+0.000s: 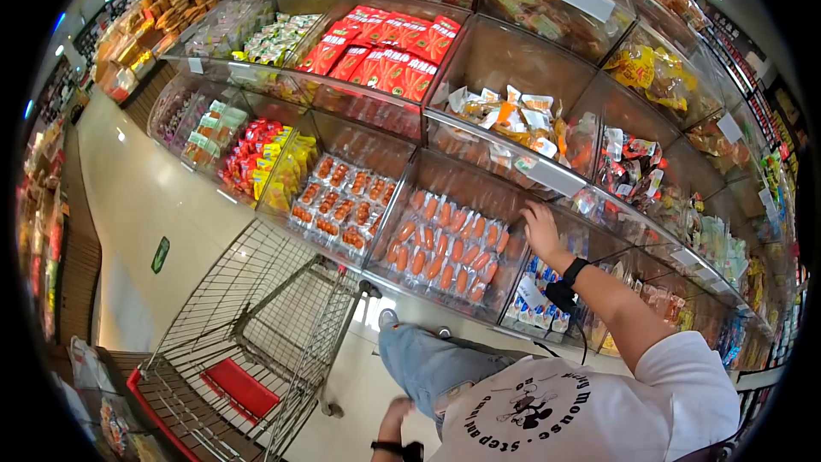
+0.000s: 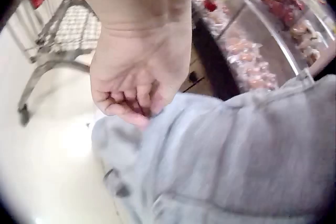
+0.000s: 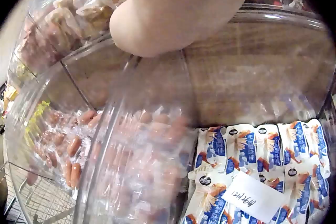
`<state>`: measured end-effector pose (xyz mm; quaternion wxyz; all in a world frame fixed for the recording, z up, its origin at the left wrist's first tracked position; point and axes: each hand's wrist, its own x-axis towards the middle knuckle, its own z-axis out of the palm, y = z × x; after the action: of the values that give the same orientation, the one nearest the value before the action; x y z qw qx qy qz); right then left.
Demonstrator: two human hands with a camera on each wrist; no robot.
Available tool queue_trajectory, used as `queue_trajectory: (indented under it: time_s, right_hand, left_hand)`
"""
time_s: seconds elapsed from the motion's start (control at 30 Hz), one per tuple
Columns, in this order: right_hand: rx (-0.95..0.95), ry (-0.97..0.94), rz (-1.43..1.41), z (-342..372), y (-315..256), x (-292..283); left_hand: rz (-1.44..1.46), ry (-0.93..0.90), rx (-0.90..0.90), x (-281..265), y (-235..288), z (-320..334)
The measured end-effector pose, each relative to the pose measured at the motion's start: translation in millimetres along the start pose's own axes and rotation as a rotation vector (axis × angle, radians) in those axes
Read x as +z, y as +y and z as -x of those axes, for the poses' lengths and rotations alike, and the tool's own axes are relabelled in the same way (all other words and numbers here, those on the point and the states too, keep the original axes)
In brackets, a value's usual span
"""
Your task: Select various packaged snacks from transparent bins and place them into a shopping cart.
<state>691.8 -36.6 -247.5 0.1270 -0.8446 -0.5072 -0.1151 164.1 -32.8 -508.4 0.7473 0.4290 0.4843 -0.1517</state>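
Observation:
My right hand [image 1: 541, 229] reaches out over the right side of a clear bin that holds packs of small sausages [image 1: 445, 244], its fingers extended and holding nothing. In the right wrist view the hand [image 3: 178, 16] spans the top, with most fingers out of sight. Below it stand the bin's divider, the wrapped sausages [image 3: 76, 169] and blue-and-white snack packets [image 3: 241, 148] with a handwritten paper tag [image 3: 253, 195]. My left hand [image 2: 139, 85] hangs by the leg, fingers loosely curled and without any object, close against the jeans [image 2: 220, 150].
A wire shopping cart [image 1: 231, 325] with a red seat flap [image 1: 240, 389] stands left of the legs. Tiered clear bins carry red snack packets [image 1: 385, 53], brown bead-like packs [image 1: 342, 205] and mixed wrapped snacks [image 1: 517, 120]. A tiled aisle floor [image 1: 128, 180] runs along the left.

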Motion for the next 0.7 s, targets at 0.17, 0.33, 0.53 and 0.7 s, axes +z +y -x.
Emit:
queue_trajectory:
  time_s: [0.17,0.33,0.53,0.7]
  right_hand:
    - [-0.229,-0.115,-0.105,25,-40,-8]
    - [-0.52,-0.479,-0.404,90,-106,-14]
    - [-0.133,-0.044,-0.396,119,-87,-23]
    - [-0.127,-0.229,-0.282,169,-75,-39]
  left_hand:
    - [0.363,0.127,0.407,41,244,20]
    - [0.429,0.164,0.424,57,333,4]
    - [0.341,0.216,0.369,56,344,8]
    - [0.347,0.191,0.301,54,342,2]
